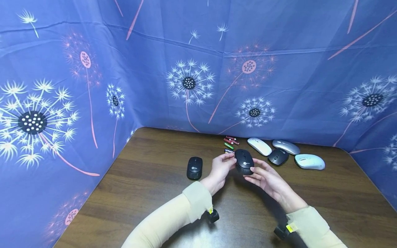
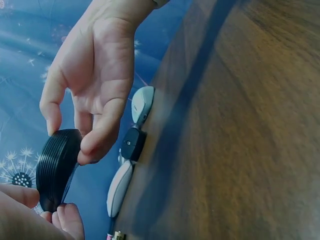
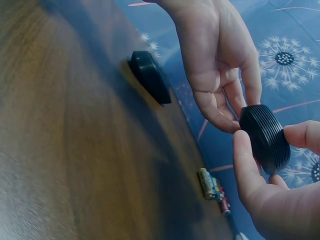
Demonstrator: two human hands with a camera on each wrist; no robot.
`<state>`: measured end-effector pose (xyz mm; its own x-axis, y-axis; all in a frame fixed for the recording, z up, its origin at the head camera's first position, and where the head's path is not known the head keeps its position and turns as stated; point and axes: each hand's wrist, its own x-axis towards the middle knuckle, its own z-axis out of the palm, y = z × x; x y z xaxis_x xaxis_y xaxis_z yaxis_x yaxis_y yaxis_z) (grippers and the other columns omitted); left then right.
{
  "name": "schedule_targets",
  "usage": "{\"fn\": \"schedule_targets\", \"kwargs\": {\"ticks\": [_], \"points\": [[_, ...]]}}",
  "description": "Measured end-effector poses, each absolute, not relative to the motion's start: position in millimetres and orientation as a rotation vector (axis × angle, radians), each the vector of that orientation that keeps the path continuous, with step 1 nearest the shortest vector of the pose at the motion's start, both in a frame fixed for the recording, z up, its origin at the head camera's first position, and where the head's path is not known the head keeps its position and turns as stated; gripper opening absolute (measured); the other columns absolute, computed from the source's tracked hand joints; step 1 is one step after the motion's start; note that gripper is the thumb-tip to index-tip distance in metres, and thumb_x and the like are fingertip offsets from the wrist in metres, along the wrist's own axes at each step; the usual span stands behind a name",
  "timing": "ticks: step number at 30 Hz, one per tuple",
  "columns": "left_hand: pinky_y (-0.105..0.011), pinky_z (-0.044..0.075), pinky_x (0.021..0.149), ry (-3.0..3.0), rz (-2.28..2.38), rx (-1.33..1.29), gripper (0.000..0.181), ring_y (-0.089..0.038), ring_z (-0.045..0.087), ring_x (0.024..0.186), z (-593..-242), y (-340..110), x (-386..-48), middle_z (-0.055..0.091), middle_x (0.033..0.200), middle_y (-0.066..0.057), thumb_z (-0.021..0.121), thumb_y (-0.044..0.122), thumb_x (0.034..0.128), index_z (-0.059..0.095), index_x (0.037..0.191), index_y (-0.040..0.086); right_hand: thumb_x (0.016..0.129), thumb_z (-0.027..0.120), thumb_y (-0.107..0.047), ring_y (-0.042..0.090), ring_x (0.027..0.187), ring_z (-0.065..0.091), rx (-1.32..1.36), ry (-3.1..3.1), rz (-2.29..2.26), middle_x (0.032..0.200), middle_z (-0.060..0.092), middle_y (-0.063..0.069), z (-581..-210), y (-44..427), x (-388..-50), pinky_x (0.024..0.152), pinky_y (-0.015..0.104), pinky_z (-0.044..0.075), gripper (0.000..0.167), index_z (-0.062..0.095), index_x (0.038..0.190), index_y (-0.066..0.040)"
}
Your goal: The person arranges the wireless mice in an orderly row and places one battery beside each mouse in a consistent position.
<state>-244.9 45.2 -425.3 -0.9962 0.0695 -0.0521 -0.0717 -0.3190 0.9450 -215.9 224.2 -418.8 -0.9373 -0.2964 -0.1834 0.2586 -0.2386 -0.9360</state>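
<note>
In the head view, I see both hands meeting at one black mouse, right of centre in the frame. The left hand is closed to a narrow pinch, thumb and fingers on the mouse's left edge; the right hand is bent around the opposite side, its fingers spread a little, thumb and fingertips gripping the lower right part. The mouse is held raised above the table, its top turned towards my head camera, and bears a white mark near its lower end, too small for me to read. Both wrist views show me a dark flank lined with parallel ribs, with fingers at either end. A second black mouse, similarly marked, rests on the table left of the left hand. Beyond the hands, near the table's far edge, lie several batteries, red, green and dark-and-white; to their right are grouped a white mouse, a grey mouse, a dark mouse and a pale blue mouse. A blue cloth with dandelion prints fills the upper frame.
</note>
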Motion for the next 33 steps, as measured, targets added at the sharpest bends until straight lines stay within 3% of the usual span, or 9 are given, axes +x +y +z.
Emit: {"fn": "schedule_targets", "kwargs": {"ticks": [8, 12, 25, 33], "points": [[-0.035, 0.055, 0.081, 1.854, 2.416, -0.032, 0.028, -0.013, 0.063, 0.087, -437, 37, -244, 0.066, 0.105, -0.02, 0.059, -0.004, 0.087, 0.061, 0.114, -0.009, 0.094, 0.053, -0.006, 0.021, 0.094, 0.066, -0.019, 1.717, -2.192, 0.109, 0.059, 0.008, -433, 213, -216, 0.09, 0.037, 0.052, 0.06, 0.015, 0.141, -0.003], [-0.031, 0.055, 0.078, 1.871, 2.387, -0.044, 0.028, -0.011, 0.061, 0.084, -441, 32, -245, 0.066, 0.104, -0.02, 0.057, -0.005, 0.0873, 0.059, 0.115, -0.01, 0.094, 0.054, -0.007, 0.022, 0.095, 0.066, -0.017, 1.717, -2.178, 0.109, 0.06, 0.009, -441, 210, -217, 0.089, 0.038, 0.052, 0.058, 0.018, 0.14, -0.005], [-0.035, 0.056, 0.075, 2.0, 2.269, -0.098, 0.026, -0.016, 0.062, 0.083, -454, 28, -250, 0.065, 0.103, -0.024, 0.054, -0.01, 0.0856, 0.06, 0.11, -0.014, 0.092, 0.056, -0.004, 0.012, 0.086, 0.061, 0.024, 1.928, -2.046, 0.107, 0.052, 0.008, -452, 204, -220, 0.082, 0.031, 0.055, 0.061, 0.022, 0.14, 0.011], [-0.032, 0.056, 0.071, 2.065, 2.154, -0.09, 0.027, -0.016, 0.06, 0.084, -457, 26, -252, 0.064, 0.105, -0.024, 0.055, -0.011, 0.0842, 0.06, 0.11, -0.015, 0.093, 0.055, -0.005, 0.013, 0.084, 0.059, 0.033, 2.034, -1.963, 0.101, 0.055, 0.006, -453, 204, -222, 0.077, 0.027, 0.056, 0.055, 0.03, 0.137, 0.013]]}}
